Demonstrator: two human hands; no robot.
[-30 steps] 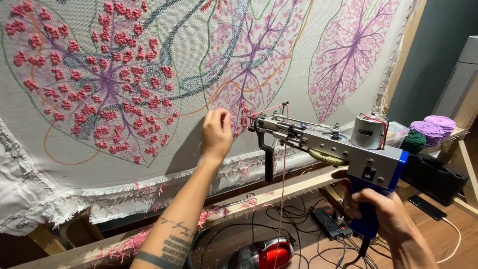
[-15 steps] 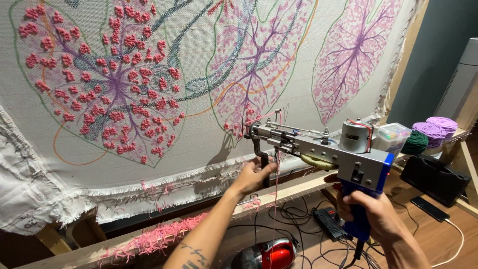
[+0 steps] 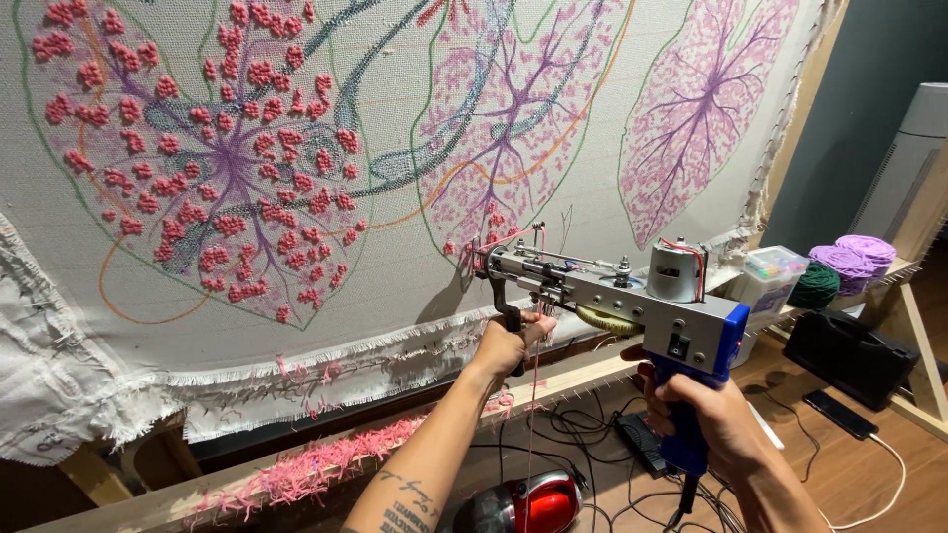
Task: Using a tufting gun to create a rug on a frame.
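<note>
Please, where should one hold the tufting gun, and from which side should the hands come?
Grip the tufting gun at two points from below: the blue rear handle, held by the right hand, and the black front handle, held by the left hand. Both handles hang downward.

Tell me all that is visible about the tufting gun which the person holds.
The tufting gun has a long grey metal body, a silver cylindrical motor with red wires on top, and a blue plastic rear and grip. It is held roughly level, its needle end pressed against the stretched cloth at the lower edge of a pink leaf. The right hand grips the blue handle; the left hand holds the black front handle from below. Pink yarn runs to its front.
</note>
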